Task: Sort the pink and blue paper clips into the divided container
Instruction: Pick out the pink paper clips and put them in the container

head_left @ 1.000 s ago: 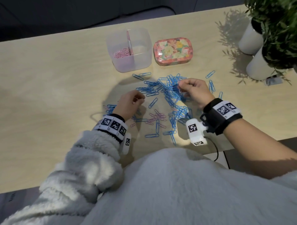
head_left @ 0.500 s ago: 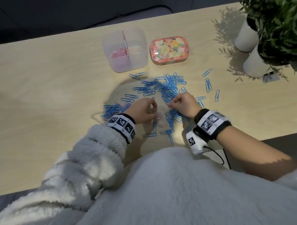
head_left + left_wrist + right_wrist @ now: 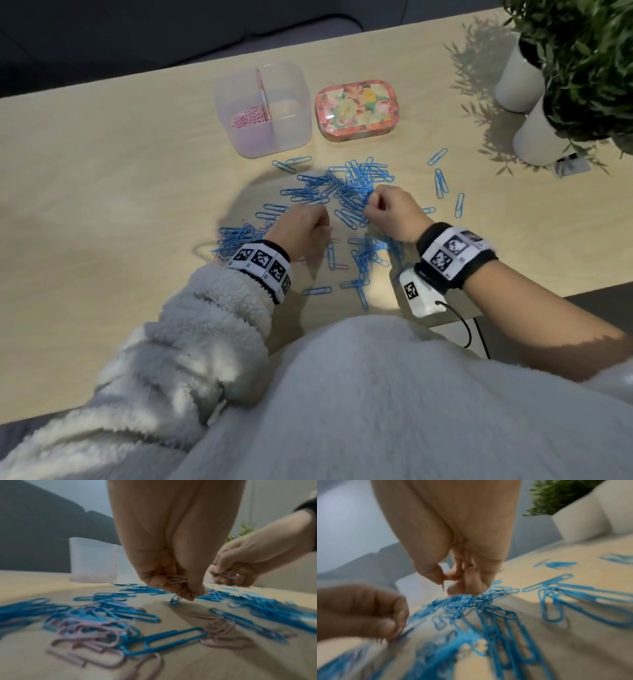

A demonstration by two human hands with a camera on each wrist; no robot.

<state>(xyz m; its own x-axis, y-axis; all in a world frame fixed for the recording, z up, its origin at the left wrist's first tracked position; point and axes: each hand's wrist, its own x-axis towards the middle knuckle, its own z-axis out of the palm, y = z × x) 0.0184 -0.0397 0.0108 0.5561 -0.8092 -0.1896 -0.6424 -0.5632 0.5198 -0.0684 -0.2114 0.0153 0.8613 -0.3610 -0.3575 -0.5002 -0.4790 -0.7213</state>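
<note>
Blue paper clips (image 3: 346,192) lie scattered across the wooden table, with a few pink paper clips (image 3: 89,632) mixed in near me. The clear divided container (image 3: 263,109) stands behind them; pink clips (image 3: 248,118) fill its left compartment. My left hand (image 3: 317,233) is low over the clips and pinches a small bunch of pink ones (image 3: 176,580) at its fingertips. My right hand (image 3: 373,205) hovers at the near edge of the blue pile with fingers curled, and the left wrist view shows a pink clip (image 3: 229,575) held in it.
A floral tin (image 3: 356,109) sits to the right of the container. Two white plant pots (image 3: 534,133) stand at the far right. A denser heap of blue clips (image 3: 236,236) lies to the left of my left wrist. The table's near edge runs under my forearms.
Over the last second both hands drew closer together and nearer to me, down to the mixed clips. Since half a second ago the right hand has shifted slightly away, towards the blue pile.
</note>
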